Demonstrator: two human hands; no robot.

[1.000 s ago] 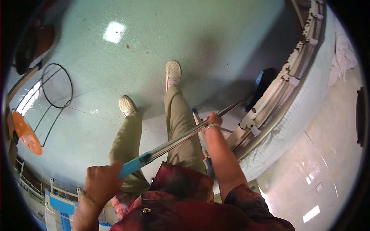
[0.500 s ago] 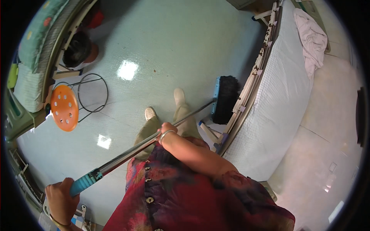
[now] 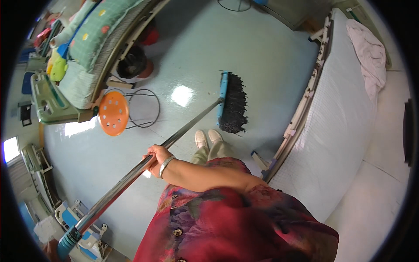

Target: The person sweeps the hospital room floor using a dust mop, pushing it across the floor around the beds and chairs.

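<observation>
My right hand (image 3: 156,158), a silver bangle at its wrist, grips the steel pole (image 3: 192,123) of a wide broom around its middle. At the lower left my left hand (image 3: 52,249), mostly cropped by the rim, holds the teal end grip (image 3: 68,240). The broom head (image 3: 232,103), a teal bar with long dark bristles, lies on the pale glossy floor (image 3: 200,52) just beyond my shoes (image 3: 200,139).
A bed with a white mattress (image 3: 331,131) and crumpled cloth (image 3: 364,52) runs along the right. At upper left are a bed with green bedding (image 3: 94,35), an orange stool (image 3: 113,112) and buckets (image 3: 131,61). More bed frames (image 3: 37,170) stand at lower left.
The broom head has moved left, away from the right bed onto open floor. My hands have swung leftward with the pole, and more of the left bed has come into view.
</observation>
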